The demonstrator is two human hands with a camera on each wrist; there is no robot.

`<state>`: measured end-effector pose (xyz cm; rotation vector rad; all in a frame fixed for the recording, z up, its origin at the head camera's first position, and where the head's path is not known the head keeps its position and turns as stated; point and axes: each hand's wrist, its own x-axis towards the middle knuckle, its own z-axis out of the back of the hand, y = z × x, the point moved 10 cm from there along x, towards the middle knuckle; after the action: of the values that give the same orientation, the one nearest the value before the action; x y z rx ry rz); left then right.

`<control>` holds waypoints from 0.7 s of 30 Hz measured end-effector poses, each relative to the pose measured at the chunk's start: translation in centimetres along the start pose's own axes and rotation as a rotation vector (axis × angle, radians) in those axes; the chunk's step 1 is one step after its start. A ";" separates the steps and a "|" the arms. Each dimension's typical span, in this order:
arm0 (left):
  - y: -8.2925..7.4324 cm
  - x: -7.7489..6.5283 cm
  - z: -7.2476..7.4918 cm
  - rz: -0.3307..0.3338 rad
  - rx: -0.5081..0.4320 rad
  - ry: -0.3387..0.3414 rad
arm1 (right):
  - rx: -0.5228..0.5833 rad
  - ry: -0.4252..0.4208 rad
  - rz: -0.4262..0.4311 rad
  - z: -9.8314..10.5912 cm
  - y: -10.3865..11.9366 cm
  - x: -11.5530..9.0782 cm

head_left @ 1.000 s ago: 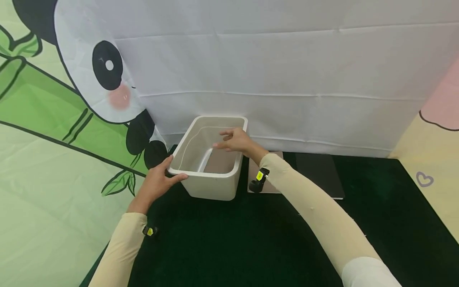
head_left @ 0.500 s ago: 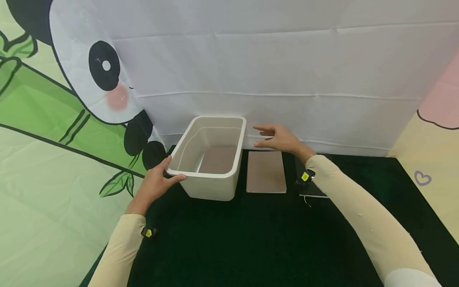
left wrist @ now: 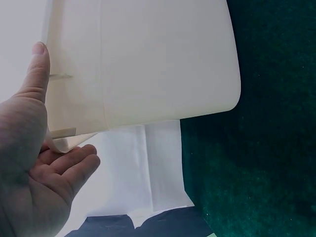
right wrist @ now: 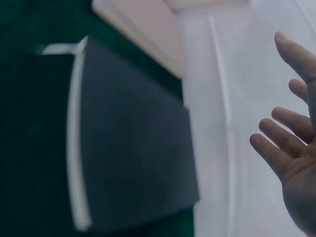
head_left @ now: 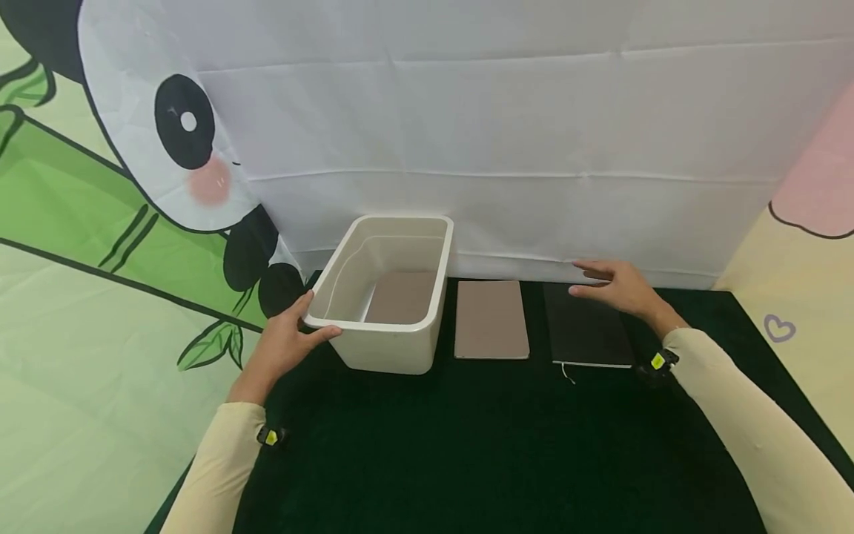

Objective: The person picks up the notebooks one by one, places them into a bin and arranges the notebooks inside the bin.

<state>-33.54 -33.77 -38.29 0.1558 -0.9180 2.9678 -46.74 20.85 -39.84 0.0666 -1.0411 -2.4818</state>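
A cream plastic storage bin point(head_left: 390, 348) stands at the back, left of the middle of the table. My left hand point(head_left: 287, 345) grips its front left corner by the rim; in the left wrist view the thumb lies along one wall and the fingers bend under the rim. Inside the bin a flat pinkish-brown notebook point(head_left: 402, 298) covers most of the bottom. My right hand point(head_left: 617, 285) holds nothing, its fingers spread over the back right part of a black notebook point(head_left: 587, 326). Another pinkish-brown notebook point(head_left: 492, 320) lies between the bin and the black one.
Dark green cloth covers the table point(head_left: 427, 445). A white fabric backdrop point(head_left: 507, 148) rises right behind the bin and notebooks. At the left hangs a cloth with a printed panda point(head_left: 133, 148). A pale ribbon point(head_left: 567, 374) sticks out of the black notebook's front edge.
My right hand has come out of the bin and moved right, past the pinkish-brown notebook, to the black one. My left hand stays on the bin's corner.
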 end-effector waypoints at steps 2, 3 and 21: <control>0.0 0.0 -0.1 -0.002 -0.003 0.003 | -0.033 -0.010 -0.028 0.2 -1.8 -1.4; 0.0 -0.1 -0.1 -0.003 -0.005 0.003 | -0.047 -0.015 -0.041 0.3 -2.5 -2.0; 0.1 -0.2 -0.1 -0.006 -0.018 -0.012 | -0.192 -0.025 -0.170 -1.5 -9.2 -8.2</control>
<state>-33.39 -33.81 -38.44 0.1759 -0.9429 2.9558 -42.59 28.96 -48.27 0.0667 -0.8323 -2.7313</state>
